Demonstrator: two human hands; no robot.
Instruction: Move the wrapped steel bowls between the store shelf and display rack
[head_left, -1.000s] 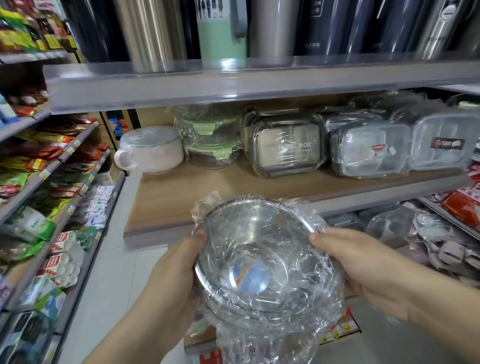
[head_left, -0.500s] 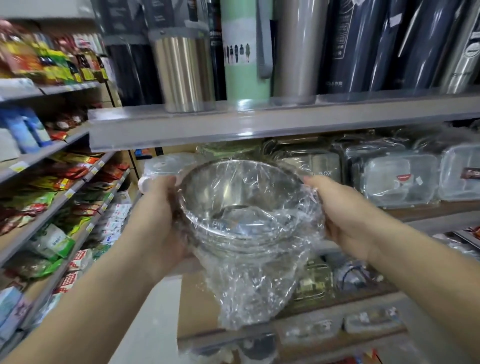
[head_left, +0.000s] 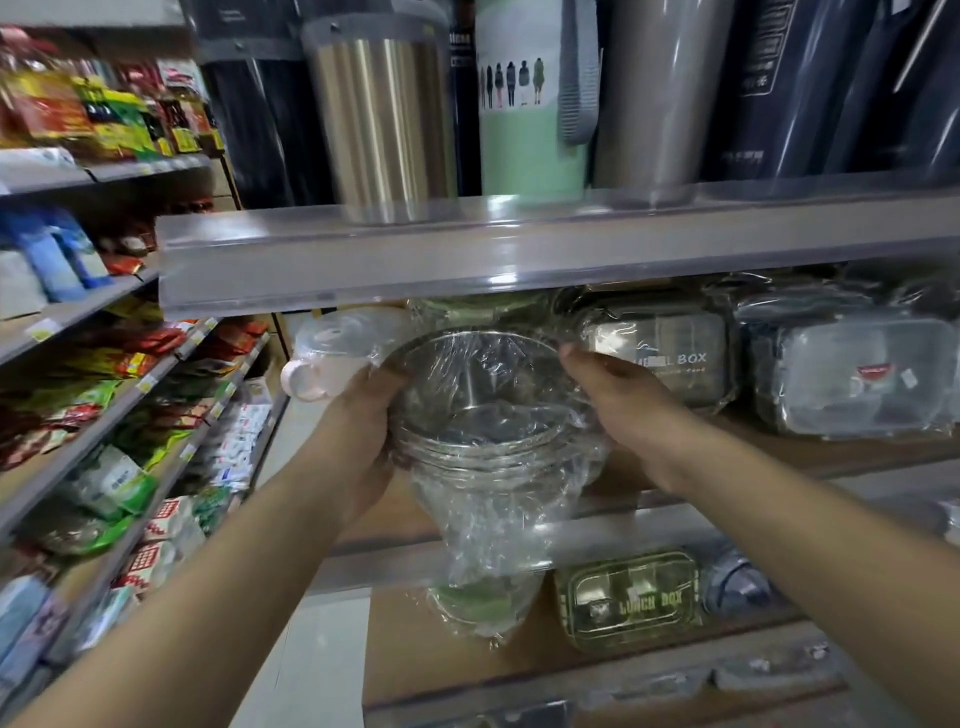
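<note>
A stack of steel bowls wrapped in clear plastic film (head_left: 480, 400) is held up at the front of the wooden middle shelf (head_left: 852, 449), just under the grey upper shelf edge (head_left: 519, 249). My left hand (head_left: 363, 415) grips its left rim. On the right rim my right hand (head_left: 613, 395) holds it, fingers over the top. Loose film hangs down below the stack. I cannot tell whether the stack touches the shelf board.
A pale lidded mug-bowl (head_left: 332, 358) sits left of the stack. Wrapped lunch boxes (head_left: 670, 358) and clear containers (head_left: 847, 379) stand on the right. Tall flasks (head_left: 379, 119) fill the upper shelf. A green lunch box (head_left: 628, 597) lies below. Snack racks (head_left: 104, 395) line the left aisle.
Both hands have lifted the wrapped bowls from waist level up and forward to the middle shelf opening. The view has tilted upward with them.
</note>
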